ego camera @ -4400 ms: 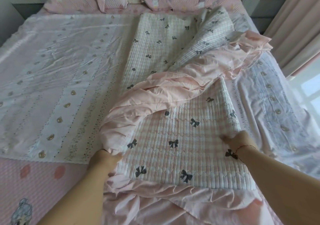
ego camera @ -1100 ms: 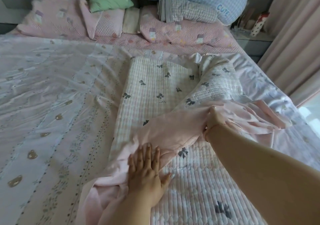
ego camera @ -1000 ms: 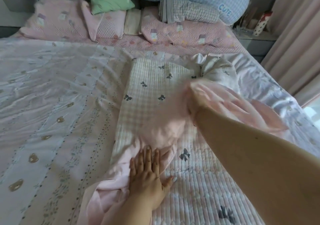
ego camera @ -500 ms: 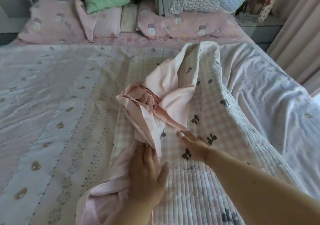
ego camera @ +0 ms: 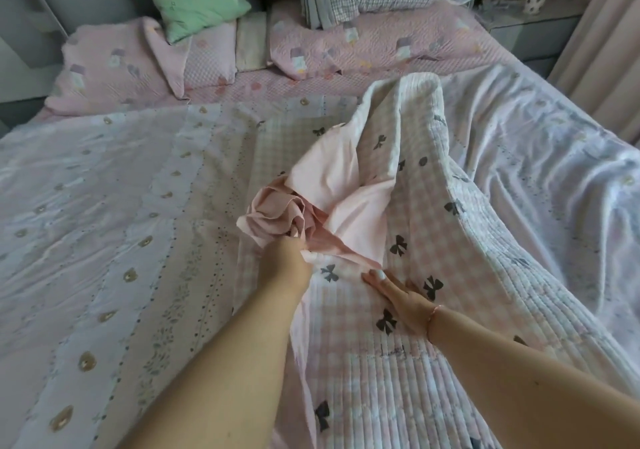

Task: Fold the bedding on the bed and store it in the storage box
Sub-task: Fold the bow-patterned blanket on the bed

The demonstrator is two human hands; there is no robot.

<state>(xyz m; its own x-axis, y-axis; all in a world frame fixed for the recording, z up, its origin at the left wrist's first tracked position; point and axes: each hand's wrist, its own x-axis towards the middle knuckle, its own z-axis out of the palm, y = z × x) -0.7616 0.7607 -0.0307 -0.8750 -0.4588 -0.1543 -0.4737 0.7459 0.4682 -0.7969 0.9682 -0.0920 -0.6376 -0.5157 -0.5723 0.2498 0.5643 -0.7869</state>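
Soft daylight came from the right, past the curtain; shadows were faint, edges bowed by the wide lens, detail slightly soft.

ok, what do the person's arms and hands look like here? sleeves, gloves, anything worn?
Both forearms are bare as far as the frame shows: no sleeves in view. The hands are bare too, no gloves. The right hand has a thin pinkish-red bracelet round the wrist. The left hand shows nothing worn at the wrist. No rings or watch that I can make out.

Bed under a bow-print quilt, pillows at its head
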